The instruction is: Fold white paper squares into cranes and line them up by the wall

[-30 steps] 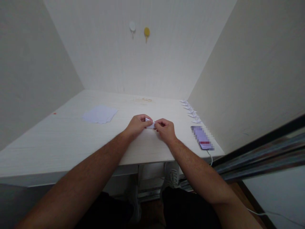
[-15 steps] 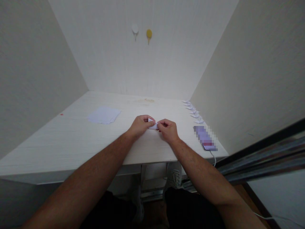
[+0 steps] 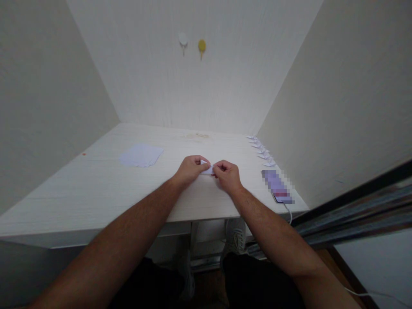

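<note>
A small folded piece of white paper (image 3: 206, 170) is held between my two hands, just above or on the white desk (image 3: 135, 197). My left hand (image 3: 190, 168) pinches its left part, with the thumb lying over the top. At its right end, my right hand (image 3: 227, 175) grips the paper between thumb and fingertips. Part of the paper is hidden under the fingers, so its full folded shape cannot be made out.
To the left lies a stack of white paper sheets (image 3: 141, 155). Several folded paper figures (image 3: 264, 153) line the right wall. Nearer me on that side is a phone (image 3: 277, 187) with a white cable (image 3: 289, 213). Two hooks, one yellow (image 3: 201, 45), hang on the back wall.
Almost nothing differs. Both hands stay on the folded paper in the same place, and the whole view has shifted very slightly.
</note>
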`<state>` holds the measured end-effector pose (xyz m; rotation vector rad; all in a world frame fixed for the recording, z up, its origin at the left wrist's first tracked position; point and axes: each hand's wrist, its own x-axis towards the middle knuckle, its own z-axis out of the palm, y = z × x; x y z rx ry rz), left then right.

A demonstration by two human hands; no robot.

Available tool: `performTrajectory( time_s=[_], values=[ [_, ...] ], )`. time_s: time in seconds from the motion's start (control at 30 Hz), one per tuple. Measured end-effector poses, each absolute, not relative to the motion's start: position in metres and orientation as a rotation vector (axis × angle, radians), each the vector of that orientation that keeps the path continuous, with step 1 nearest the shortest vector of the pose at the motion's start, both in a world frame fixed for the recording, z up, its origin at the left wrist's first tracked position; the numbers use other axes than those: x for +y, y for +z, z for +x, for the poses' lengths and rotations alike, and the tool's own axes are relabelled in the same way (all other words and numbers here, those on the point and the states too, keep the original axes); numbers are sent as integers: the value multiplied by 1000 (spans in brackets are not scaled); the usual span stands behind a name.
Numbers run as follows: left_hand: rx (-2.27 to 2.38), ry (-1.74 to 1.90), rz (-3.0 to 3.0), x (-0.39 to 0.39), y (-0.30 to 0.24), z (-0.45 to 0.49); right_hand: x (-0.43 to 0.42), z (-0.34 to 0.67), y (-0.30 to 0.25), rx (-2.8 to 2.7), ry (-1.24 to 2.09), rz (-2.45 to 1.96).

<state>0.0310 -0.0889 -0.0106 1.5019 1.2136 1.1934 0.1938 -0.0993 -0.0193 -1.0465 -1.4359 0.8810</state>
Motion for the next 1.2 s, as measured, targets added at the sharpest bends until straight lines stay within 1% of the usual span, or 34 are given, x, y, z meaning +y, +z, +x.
performTrajectory(
  time_s=[0.37, 0.63, 0.87, 1.2],
  values=[
    [1186, 1198, 1420, -98, -1, 35, -99, 196, -22, -1464, 865, -1083],
    [1029, 1251, 1258, -92, -12, 36, -98, 197, -25, -1462, 784, -1056],
    [1079, 1249, 1291, -93, -10, 36, -100, 196, -21, -1497, 825, -1056],
    [1056, 1267, 1239, -91, -13, 37, -96, 198, -25, -1561, 681, -1040]
  ],
)
